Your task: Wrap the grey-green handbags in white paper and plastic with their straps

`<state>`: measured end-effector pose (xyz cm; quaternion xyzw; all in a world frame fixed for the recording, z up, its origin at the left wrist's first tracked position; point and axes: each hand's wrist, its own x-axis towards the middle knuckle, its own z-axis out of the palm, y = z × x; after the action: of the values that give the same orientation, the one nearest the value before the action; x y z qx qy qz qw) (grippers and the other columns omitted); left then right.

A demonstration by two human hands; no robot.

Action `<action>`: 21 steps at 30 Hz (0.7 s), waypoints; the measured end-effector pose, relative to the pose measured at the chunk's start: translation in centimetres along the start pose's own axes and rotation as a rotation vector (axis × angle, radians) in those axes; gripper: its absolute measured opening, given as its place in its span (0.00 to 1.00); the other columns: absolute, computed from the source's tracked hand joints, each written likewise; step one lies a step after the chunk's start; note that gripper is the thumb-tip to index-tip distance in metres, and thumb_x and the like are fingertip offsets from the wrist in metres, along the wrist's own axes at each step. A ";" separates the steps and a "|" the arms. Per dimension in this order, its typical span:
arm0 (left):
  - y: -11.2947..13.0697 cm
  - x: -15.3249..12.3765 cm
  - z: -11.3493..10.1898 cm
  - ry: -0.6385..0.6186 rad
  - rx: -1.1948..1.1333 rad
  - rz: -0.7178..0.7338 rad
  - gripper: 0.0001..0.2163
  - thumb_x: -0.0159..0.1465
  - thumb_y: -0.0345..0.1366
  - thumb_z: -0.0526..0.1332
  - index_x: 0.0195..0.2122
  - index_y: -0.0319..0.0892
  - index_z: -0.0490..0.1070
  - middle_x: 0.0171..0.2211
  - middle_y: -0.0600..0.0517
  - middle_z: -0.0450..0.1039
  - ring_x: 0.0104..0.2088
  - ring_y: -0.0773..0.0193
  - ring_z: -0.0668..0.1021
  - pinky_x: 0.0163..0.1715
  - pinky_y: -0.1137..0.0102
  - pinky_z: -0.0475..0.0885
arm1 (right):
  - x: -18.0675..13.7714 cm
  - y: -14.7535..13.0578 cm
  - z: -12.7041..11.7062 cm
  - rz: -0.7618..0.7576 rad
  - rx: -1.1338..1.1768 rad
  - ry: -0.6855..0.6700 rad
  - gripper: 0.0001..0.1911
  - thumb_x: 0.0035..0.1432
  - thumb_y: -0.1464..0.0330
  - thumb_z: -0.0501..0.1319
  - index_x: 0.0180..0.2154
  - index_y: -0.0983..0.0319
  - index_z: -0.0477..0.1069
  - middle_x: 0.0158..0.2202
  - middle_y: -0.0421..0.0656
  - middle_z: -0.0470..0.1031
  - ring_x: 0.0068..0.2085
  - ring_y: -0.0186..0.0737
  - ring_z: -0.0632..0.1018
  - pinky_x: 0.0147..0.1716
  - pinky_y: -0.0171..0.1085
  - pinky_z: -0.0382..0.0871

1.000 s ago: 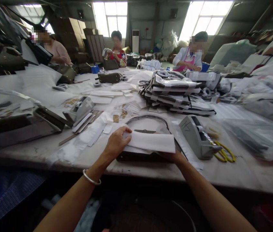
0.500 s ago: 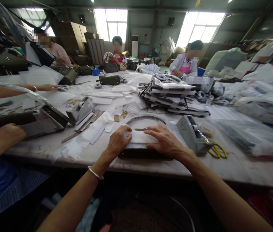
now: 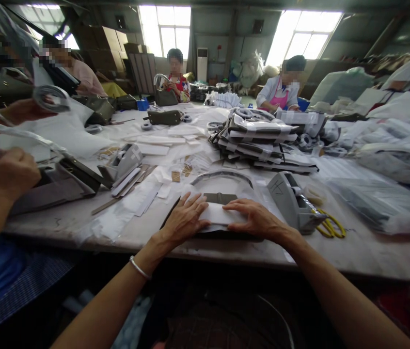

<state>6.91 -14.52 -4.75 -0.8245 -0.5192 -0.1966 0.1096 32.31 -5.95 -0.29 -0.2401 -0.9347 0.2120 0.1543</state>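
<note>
A dark handbag (image 3: 232,236) lies at the table's edge in front of me, its wrapped handle (image 3: 223,175) arching away from me. White sheet material (image 3: 215,213) covers its near part, and a dark olive strip (image 3: 220,198) shows beyond the sheet. My left hand (image 3: 186,214) rests flat on the sheet's left side, fingers stretched out. On the right side my right hand (image 3: 254,218) touches the sheet with bent fingers, its thumb apart from them. Neither hand visibly grips anything. The bag's underside is hidden.
A grey tape dispenser (image 3: 289,203) and yellow-handled scissors (image 3: 330,224) are to the right. Wrapped bags (image 3: 259,138) are stacked beyond. Another dispenser (image 3: 119,165) stands left. At far left a co-worker's hand (image 3: 7,174) is near another bag (image 3: 57,184); several people work around the table.
My left hand has flattened and shifted slightly right over the sheet. More of the olive strip shows, and a dark edge appears left of my hand. The co-worker's far hand has lifted a tape roll.
</note>
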 end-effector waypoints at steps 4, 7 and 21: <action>-0.3 -0.5 0.8 -0.074 -0.075 0.011 0.25 0.65 0.49 0.62 0.59 0.43 0.64 0.55 0.44 0.72 0.55 0.52 0.74 0.59 0.55 0.67 | -0.3 0.6 0.2 0.060 0.052 -0.055 0.24 0.56 0.64 0.69 0.54 0.56 0.74 0.52 0.46 0.77 0.51 0.48 0.77 0.55 0.46 0.69; -0.5 -0.6 0.7 -0.103 -0.081 0.045 0.24 0.64 0.47 0.63 0.59 0.45 0.65 0.53 0.44 0.72 0.52 0.52 0.75 0.54 0.57 0.71 | -0.5 1.4 0.9 0.053 0.060 -0.074 0.24 0.56 0.64 0.68 0.55 0.56 0.73 0.54 0.46 0.75 0.53 0.48 0.76 0.57 0.46 0.67; -1.0 -3.4 -1.9 0.371 -0.086 0.086 0.07 0.67 0.26 0.59 0.42 0.44 0.74 0.41 0.49 0.77 0.50 0.59 0.75 0.50 0.62 0.72 | -0.7 2.9 1.4 -0.039 0.084 -0.131 0.23 0.69 0.59 0.55 0.62 0.57 0.65 0.60 0.46 0.71 0.58 0.44 0.72 0.60 0.45 0.64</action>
<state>4.35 -17.59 -4.51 -0.7996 -0.4454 -0.3623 0.1761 33.43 -4.46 -2.94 -0.2006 -0.9376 0.2631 0.1066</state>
